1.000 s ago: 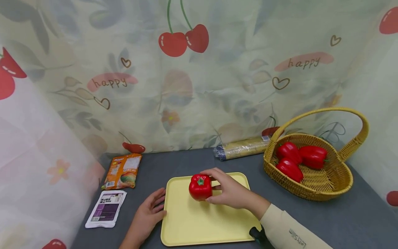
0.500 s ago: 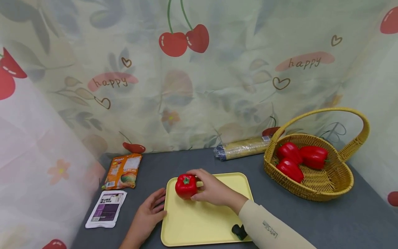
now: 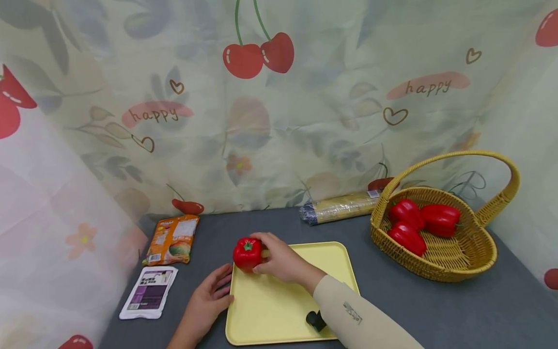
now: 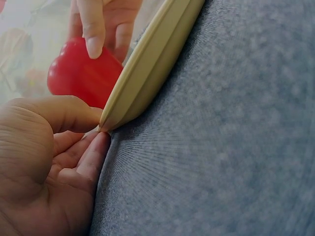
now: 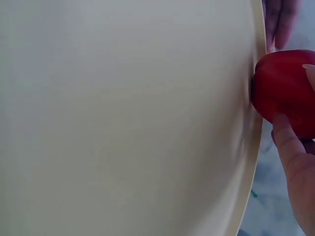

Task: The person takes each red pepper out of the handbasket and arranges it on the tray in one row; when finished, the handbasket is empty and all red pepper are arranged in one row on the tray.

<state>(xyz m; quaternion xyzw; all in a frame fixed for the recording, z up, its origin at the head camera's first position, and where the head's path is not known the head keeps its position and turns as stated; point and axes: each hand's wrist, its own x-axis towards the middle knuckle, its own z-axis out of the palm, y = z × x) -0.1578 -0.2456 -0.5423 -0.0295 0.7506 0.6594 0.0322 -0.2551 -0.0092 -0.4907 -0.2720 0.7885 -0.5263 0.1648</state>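
My right hand (image 3: 281,259) grips a red bell pepper (image 3: 247,254) with a green stem from its right side, thumb and fingers around it. The pepper is at the upper left corner of a pale yellow tray (image 3: 270,310), overlapping the rim in the head view. In the right wrist view the pepper (image 5: 285,91) sits right at the tray's raised edge. At the tray's left side is my left hand (image 3: 207,303). Its thumb and fingertips pinch the tray's rim (image 4: 147,64) in the left wrist view, with the palm beside the grey tabletop.
A wicker basket (image 3: 440,271) with a tall handle stands at the right, holding several red bell peppers (image 3: 440,219). Behind the tray lies a wrapped bundle of sticks (image 3: 344,207). An orange packet (image 3: 172,240) and a white-and-purple packet (image 3: 148,293) lie at the left.
My right hand has carried the bell pepper leftward and slightly back, from over the tray's middle to its upper left corner. The left hand has stayed at the tray's left rim.
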